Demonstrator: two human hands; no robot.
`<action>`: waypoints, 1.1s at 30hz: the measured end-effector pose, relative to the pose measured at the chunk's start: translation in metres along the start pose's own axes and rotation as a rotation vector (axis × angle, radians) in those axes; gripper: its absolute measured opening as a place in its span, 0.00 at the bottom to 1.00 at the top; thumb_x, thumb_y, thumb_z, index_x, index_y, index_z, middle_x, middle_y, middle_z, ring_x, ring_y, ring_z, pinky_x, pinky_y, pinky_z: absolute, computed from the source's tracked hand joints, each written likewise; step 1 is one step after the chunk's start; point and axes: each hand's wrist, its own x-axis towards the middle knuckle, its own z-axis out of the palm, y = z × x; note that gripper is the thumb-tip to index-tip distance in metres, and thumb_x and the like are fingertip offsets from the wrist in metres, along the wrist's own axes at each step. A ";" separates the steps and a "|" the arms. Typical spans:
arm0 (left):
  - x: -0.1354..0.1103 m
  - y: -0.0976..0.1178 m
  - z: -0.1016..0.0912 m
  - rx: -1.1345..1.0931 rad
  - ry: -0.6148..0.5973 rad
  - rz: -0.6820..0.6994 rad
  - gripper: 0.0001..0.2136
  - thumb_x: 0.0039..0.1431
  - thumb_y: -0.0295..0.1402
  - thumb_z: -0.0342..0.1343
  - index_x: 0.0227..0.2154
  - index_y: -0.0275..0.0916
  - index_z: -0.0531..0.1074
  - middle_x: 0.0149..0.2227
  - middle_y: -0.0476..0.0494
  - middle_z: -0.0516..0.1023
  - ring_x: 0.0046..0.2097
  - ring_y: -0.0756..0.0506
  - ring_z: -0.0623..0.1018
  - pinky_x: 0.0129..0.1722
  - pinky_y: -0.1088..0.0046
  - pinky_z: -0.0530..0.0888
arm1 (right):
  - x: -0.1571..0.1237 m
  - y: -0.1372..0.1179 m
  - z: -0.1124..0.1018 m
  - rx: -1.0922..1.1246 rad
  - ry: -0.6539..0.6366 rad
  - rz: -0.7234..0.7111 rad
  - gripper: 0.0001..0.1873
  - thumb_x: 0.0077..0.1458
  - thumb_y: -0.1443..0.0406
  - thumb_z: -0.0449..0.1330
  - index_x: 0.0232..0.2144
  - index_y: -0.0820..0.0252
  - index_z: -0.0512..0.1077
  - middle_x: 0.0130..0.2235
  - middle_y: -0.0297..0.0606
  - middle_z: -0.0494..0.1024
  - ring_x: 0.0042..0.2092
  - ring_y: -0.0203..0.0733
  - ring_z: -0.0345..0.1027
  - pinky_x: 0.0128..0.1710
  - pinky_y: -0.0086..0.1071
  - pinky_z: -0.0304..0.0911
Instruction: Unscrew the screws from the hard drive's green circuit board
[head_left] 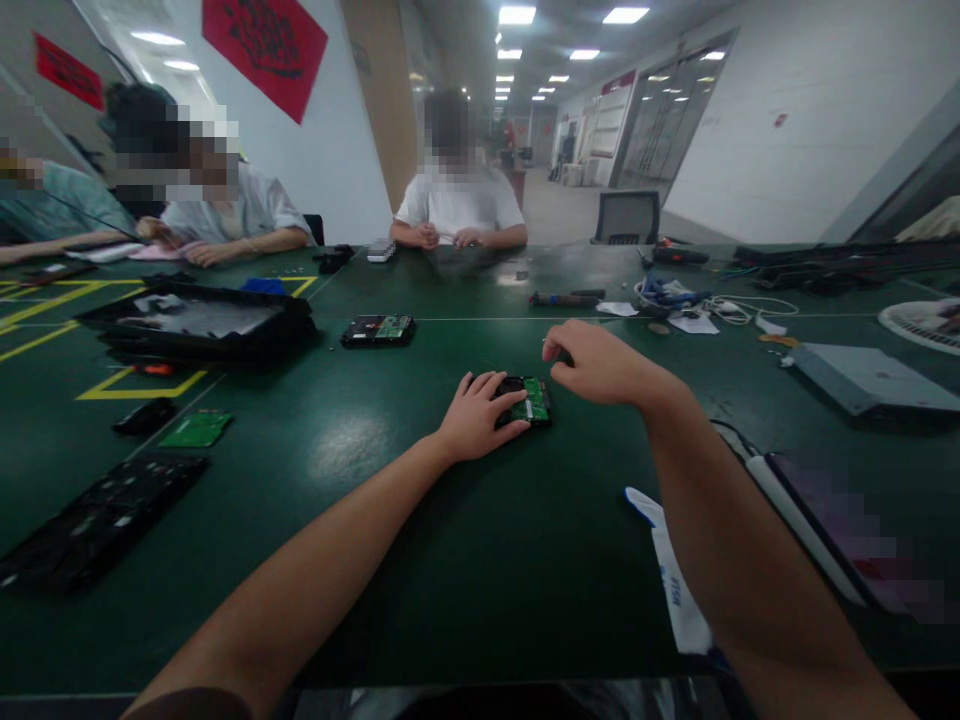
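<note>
A hard drive (537,400) with a green circuit board facing up lies on the green table at the middle. My left hand (480,415) rests on its left part, fingers spread and lying across the drive, thumb along the near edge. Just right of the drive and above the table is my right hand (596,362), its fingers curled closed with the thumb. Something small and dark shows between those fingers, but its kind is too hard to see. Farther back to the left lies a second drive (378,331) with a partly green board.
A black tray (292,335) stands at left, with a loose green circuit board (196,429) and a black slab (105,520) nearer. To the right are a screwdriver-like tool (566,299), cables (671,295), a grey metal box (870,380) and a white-and-blue wrapper (675,580). Several people sit beyond.
</note>
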 end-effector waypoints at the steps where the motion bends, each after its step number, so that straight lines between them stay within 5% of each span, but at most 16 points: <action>1: 0.000 0.000 0.000 0.001 0.000 -0.001 0.29 0.69 0.58 0.52 0.66 0.53 0.70 0.72 0.39 0.62 0.72 0.30 0.62 0.71 0.37 0.54 | 0.000 0.000 0.000 0.011 -0.004 -0.018 0.09 0.58 0.70 0.57 0.40 0.59 0.75 0.45 0.45 0.81 0.46 0.47 0.73 0.45 0.36 0.63; 8: 0.000 0.001 -0.001 -0.003 -0.003 -0.004 0.28 0.69 0.57 0.52 0.66 0.52 0.70 0.72 0.39 0.62 0.72 0.30 0.62 0.72 0.37 0.54 | 0.001 -0.001 -0.001 -0.079 -0.004 0.118 0.09 0.66 0.63 0.56 0.38 0.60 0.74 0.42 0.48 0.82 0.43 0.51 0.74 0.42 0.39 0.62; 15: 0.000 0.002 -0.002 -0.004 0.001 0.002 0.28 0.69 0.58 0.52 0.66 0.53 0.70 0.72 0.39 0.62 0.72 0.30 0.62 0.71 0.36 0.55 | -0.002 -0.005 -0.003 0.029 -0.022 -0.033 0.10 0.58 0.73 0.57 0.41 0.60 0.73 0.46 0.45 0.81 0.45 0.47 0.73 0.44 0.36 0.63; 21: 0.000 0.000 0.001 0.000 0.007 0.006 0.28 0.70 0.58 0.51 0.66 0.52 0.70 0.73 0.38 0.62 0.72 0.30 0.61 0.71 0.36 0.54 | -0.001 -0.005 -0.002 -0.043 -0.021 0.043 0.06 0.64 0.66 0.56 0.38 0.59 0.73 0.41 0.46 0.81 0.43 0.49 0.72 0.42 0.39 0.61; 28: 0.001 0.000 0.003 -0.009 0.012 -0.003 0.28 0.69 0.58 0.53 0.66 0.53 0.71 0.73 0.39 0.62 0.72 0.30 0.61 0.71 0.36 0.54 | -0.001 -0.003 -0.001 0.006 -0.008 -0.028 0.09 0.58 0.72 0.56 0.41 0.60 0.73 0.45 0.46 0.80 0.45 0.48 0.72 0.44 0.37 0.62; 33: 0.001 0.001 0.001 -0.003 0.000 -0.004 0.28 0.69 0.58 0.52 0.66 0.53 0.71 0.73 0.39 0.62 0.73 0.30 0.61 0.71 0.36 0.54 | -0.001 -0.001 -0.001 -0.029 0.008 0.084 0.05 0.63 0.64 0.57 0.37 0.59 0.72 0.41 0.46 0.81 0.41 0.49 0.72 0.41 0.39 0.61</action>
